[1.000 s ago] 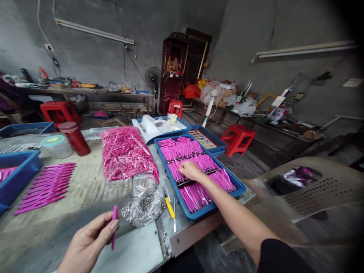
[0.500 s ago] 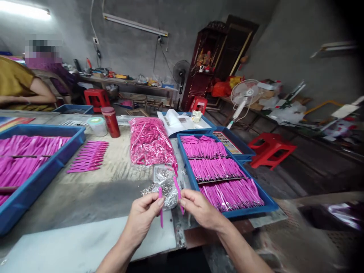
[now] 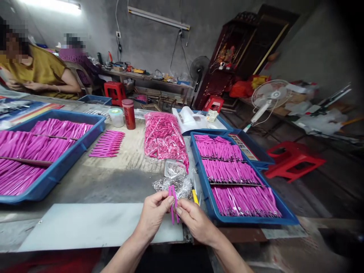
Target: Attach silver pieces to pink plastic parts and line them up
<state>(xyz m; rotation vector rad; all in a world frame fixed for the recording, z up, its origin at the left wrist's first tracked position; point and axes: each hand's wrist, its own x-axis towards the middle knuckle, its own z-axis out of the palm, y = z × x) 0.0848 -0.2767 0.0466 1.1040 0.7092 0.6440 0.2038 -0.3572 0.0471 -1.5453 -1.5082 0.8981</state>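
My left hand (image 3: pixel 152 214) is closed, pinching a slim magenta plastic piece (image 3: pixel 172 217) between thumb and fingers. A second magenta piece (image 3: pixel 174 191) is pinched in my right hand (image 3: pixel 196 219). The two pieces stand nearly upright side by side; whether they touch I cannot tell. Just beyond them lies a clear plastic bag of small metal parts (image 3: pixel 182 184), with a small clear tray (image 3: pixel 168 167) behind it. A yellow-handled tool (image 3: pixel 195 197) lies beyond my right hand. Below my hands is a pale sheet (image 3: pixel 96 223) on the table.
Blue trays of magenta pieces stand on the left (image 3: pixel 54 182) and right (image 3: pixel 287 220). A row of such pieces (image 3: pixel 106 144) lies mid-table. Behind are a pink-filled plastic bag (image 3: pixel 163 134), a red jar (image 3: pixel 129 115) and a lidded tub (image 3: pixel 116 118). A person in mustard clothing (image 3: pixel 48 70) sits far left.
My hands have come closer together, bringing the two magenta pieces side by side. The view has shifted left, and the yellow-handled tool now shows beyond my right hand.
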